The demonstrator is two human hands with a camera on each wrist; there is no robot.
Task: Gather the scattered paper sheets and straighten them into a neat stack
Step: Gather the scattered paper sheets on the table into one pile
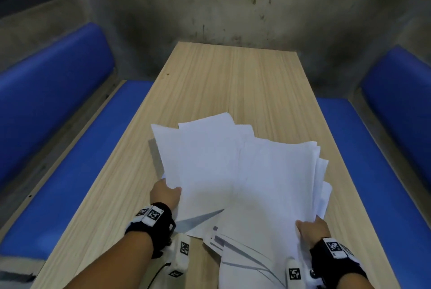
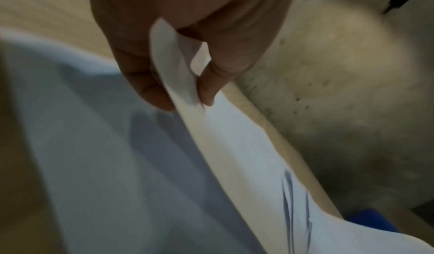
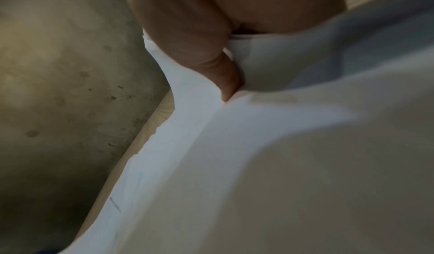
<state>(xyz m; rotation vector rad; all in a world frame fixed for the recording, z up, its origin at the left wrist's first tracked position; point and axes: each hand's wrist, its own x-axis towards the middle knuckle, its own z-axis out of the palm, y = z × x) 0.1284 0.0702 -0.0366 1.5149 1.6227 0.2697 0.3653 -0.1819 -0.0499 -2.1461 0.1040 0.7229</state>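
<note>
Both hands pinching paper: my left hand (image 1: 166, 193) has thumb and fingers (image 2: 211, 83) clamped on the near-left edge of the paper sheets (image 1: 242, 172), my right hand (image 1: 313, 228) grips the near-right corner, thumb on top. Sheets are fanned and overlapping, lifted off the wooden table (image 1: 233, 78) at the near side, far edges splayed unevenly. Risk: loose sheets on the right fan could slide out if I tilt, since only the edges are pinched; the pinch may also crease the corners. Bundle spans between the two hands, mostly ahead of them; more sheets (image 1: 247, 263) lie nearer me, below the held ones.
</note>
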